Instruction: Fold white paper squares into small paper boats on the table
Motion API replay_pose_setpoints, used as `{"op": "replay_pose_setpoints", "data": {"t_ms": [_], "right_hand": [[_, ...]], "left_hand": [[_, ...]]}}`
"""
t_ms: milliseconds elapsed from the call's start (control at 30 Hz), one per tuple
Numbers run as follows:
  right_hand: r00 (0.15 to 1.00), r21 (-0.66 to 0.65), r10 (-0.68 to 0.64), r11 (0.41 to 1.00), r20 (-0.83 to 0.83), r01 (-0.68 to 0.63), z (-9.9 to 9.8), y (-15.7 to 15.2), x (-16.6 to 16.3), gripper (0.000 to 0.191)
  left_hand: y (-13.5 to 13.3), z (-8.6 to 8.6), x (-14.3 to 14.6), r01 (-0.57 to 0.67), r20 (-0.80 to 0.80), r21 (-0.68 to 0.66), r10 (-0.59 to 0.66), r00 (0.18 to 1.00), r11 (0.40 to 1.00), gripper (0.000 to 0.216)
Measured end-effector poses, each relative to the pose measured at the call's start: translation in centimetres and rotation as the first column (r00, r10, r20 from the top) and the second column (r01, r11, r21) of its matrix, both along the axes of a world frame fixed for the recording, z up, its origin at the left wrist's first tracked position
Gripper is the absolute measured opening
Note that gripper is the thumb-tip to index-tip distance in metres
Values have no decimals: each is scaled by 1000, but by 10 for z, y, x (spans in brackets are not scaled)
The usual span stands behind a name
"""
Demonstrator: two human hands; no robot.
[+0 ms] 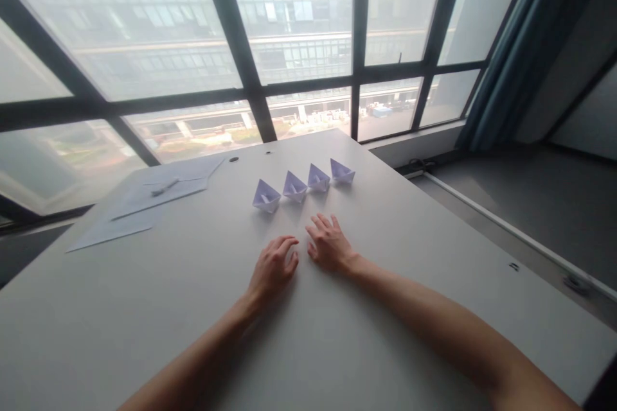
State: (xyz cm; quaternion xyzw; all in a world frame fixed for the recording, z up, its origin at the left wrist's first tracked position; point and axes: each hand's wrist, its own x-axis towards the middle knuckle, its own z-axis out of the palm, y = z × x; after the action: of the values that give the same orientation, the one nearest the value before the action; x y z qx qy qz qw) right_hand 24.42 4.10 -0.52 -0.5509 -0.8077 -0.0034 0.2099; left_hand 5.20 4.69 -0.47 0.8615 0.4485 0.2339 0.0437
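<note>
Plain white table [159,308], four folded paper boats [294,183] lined up in a row, some loose sheets [139,203] over on the left.

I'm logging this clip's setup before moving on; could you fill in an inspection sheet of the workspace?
Surface: white table, with a dark round spot towards its far side.
Job's things: four folded paper boats in a slanting row.
Clutter: white papers at the far left, with a small pale item on top, too blurred to identify.
Hands: left hand and right hand hold nothing, fingers bent, just short of the boats.
Cables: dark tangle beyond the table's right edge, possibly cable; cannot tell.
Surroundings: large windows ahead, blue curtain at right.
</note>
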Motion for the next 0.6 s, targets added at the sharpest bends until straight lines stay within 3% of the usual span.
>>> {"op": "replay_pose_setpoints", "data": {"t_ms": [133,400,600], "right_hand": [[998,143,28,989,52,-35,4,0,-6,28],[997,57,15,998,-79,-10,0,10,8,30],[999,59,26,998,-45,-23,9,3,14,20]], "left_hand": [[5,-7,3,79,-61,29,-77,995,996,25],[16,-14,-4,108,-66,60,-104,992,992,31],[15,-15,-5,121,-89,61,-115,989,991,32]]}}
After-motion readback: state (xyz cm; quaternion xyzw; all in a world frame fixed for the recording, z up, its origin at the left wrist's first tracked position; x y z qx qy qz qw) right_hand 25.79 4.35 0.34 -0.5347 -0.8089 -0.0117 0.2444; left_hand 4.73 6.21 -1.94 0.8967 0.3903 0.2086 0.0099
